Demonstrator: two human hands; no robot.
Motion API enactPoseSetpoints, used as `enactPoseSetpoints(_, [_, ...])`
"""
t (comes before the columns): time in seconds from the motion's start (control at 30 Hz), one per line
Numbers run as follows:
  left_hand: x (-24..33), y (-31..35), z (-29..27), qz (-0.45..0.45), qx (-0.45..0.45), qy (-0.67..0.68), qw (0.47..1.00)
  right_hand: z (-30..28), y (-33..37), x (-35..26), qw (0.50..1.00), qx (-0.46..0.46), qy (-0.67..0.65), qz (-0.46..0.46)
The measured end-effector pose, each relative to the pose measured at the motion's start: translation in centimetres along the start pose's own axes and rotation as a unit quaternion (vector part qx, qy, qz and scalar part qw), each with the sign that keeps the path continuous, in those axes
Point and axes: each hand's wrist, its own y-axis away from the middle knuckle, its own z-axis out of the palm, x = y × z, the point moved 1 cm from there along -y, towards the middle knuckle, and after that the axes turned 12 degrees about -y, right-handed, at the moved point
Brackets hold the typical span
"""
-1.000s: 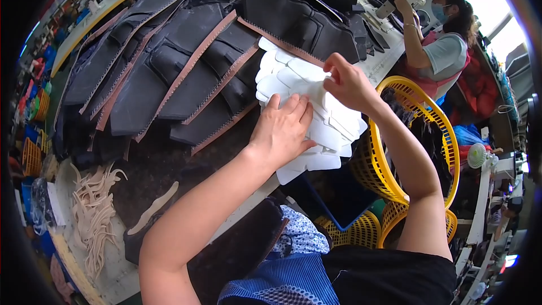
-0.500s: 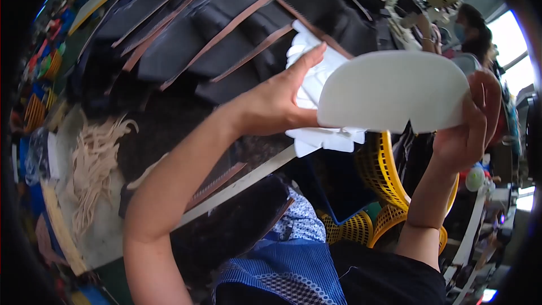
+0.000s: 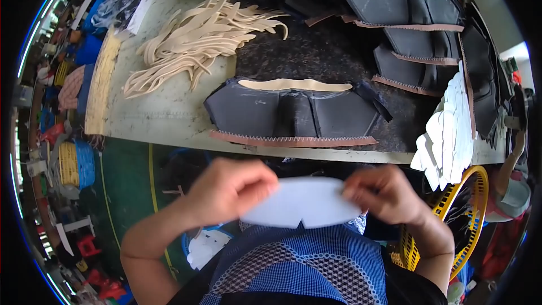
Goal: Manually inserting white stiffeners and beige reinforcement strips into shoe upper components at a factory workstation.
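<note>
Inspecting upper frame, we note a surface (image 3: 169, 118) carrying dark panels (image 3: 293, 114). Lower centre, our left hand (image 3: 228, 189) and right hand (image 3: 384, 195) pinch the white piece (image 3: 302, 202), its long axis horizontal.

White foam piece (image 3: 302, 202), blue checked apron (image 3: 305, 265)

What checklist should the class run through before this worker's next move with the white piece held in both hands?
1. White piece held at both ends: ok; the left hand pinches one end, the right hand the other.
2. Piece flat, not creased: ok; it spans level between the hands.
3. Dark panel flat on the table: ok; the tan strip lies along its top edge.
4. Stack of white pieces steady: cannot tell; it sits near the table's edge.
5. Grip on the underside: cannot tell; the fingers there are hidden.
</note>
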Motion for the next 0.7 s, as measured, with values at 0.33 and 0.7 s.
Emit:
enactPoseSetpoints(0.33, [-6.5,-8.5,-3.8,-0.217,-0.033,0.110,0.969,-5.1,-10.2,0.0,0.983,0.143,0.073,0.084])
enactPoseSetpoints(0.7, [-5.4,-10.1,-5.0,-0.226,-0.105,-0.053,0.967,-4.4,-10.7,0.5,0.885,0.168,0.435,-0.010])
